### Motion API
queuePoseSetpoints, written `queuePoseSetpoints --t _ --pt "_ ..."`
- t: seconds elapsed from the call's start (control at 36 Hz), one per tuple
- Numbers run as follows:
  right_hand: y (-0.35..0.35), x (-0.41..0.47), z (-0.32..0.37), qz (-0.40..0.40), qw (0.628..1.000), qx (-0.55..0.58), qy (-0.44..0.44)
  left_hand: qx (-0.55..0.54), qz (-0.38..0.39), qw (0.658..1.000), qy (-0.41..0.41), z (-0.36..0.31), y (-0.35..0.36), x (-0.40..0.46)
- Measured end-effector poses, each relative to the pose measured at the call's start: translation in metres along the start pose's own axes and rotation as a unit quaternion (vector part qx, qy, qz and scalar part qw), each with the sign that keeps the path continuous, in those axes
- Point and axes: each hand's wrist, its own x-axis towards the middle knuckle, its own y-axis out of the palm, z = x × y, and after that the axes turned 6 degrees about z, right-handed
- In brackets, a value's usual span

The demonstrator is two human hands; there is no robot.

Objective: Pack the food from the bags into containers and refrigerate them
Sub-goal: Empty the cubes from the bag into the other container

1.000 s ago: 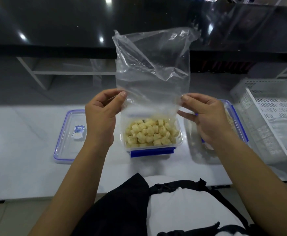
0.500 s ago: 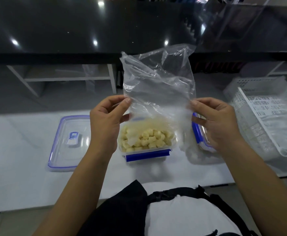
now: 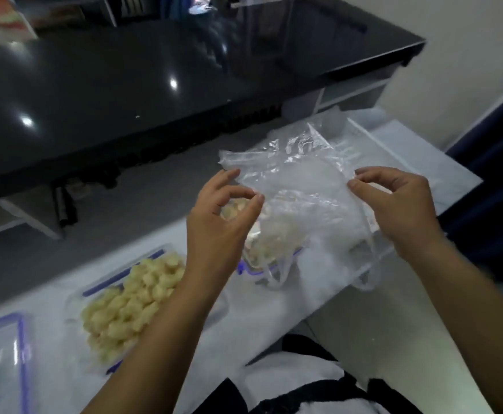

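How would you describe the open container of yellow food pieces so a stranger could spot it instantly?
Start at the white counter below the glossy black worktop. Left of the person's left hand sits a clear container with blue clips, heaped with pale yellow chunks. Unlike the empty lid further left, it is full and uncovered.

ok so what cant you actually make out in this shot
- Head view: the second container is mostly hidden behind the empty plastic bag, so how full it is cannot be told.
- Lid: cut off by the left edge; its label is blurred.
- Food pieces: motion blur hides what they are.
- White basket: veiled by the bag; contents unclear.
- Left hand, right hand: the pinch on the film is blurred.
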Motion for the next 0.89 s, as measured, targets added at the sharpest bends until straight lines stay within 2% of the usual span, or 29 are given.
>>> queuePoseSetpoints --t 0.14,0.25,0.36,0.44,0.5,0.53,0.58,0.67,0.72,0.78,0.81,0.89 --pt "-0.066 0.046 -0.037 -0.017 0.997 -0.039 0.061 0.014 0.076 0.997 0.0 -0.009 0.081 0.034" --pt "-0.107 0.093 -0.069 -0.007 0.993 -0.075 0.094 -0.035 0.141 0.986 -0.081 -0.01 0.137 0.058" --pt "-0.131 0.137 -0.095 0.043 0.977 -0.17 0.122 0.019 0.181 0.977 -0.112 -0.005 0.174 0.073" --pt "-0.136 0.16 -0.107 0.075 0.963 -0.256 0.031 0.092 0.149 0.982 -0.077 -0.003 0.192 0.083" --pt "-0.129 0.17 -0.112 0.144 0.946 -0.289 -0.04 0.144 0.118 0.982 -0.024 -0.002 0.206 0.093" --pt "-0.123 0.174 -0.116 0.186 0.931 -0.308 -0.06 0.177 0.126 0.976 -0.004 -0.001 0.215 0.099" --pt "-0.108 0.179 -0.126 0.264 0.889 -0.364 -0.088 0.269 0.207 0.941 -0.007 0.005 0.234 0.109" --pt "-0.093 0.185 -0.154 0.367 0.804 -0.456 -0.103 0.397 0.346 0.844 -0.103 0.024 0.268 0.12" --pt "-0.09 0.185 -0.178 0.412 0.761 -0.495 -0.084 0.451 0.407 0.78 -0.151 0.043 0.285 0.12" --pt "-0.09 0.186 -0.195 0.439 0.746 -0.496 -0.066 0.498 0.437 0.731 -0.163 0.058 0.297 0.116" --pt "-0.091 0.187 -0.201 0.445 0.747 -0.489 -0.063 0.511 0.441 0.719 -0.165 0.063 0.302 0.114" --pt "-0.092 0.194 -0.21 0.46 0.744 -0.48 -0.062 0.514 0.446 0.71 -0.18 0.067 0.312 0.112"
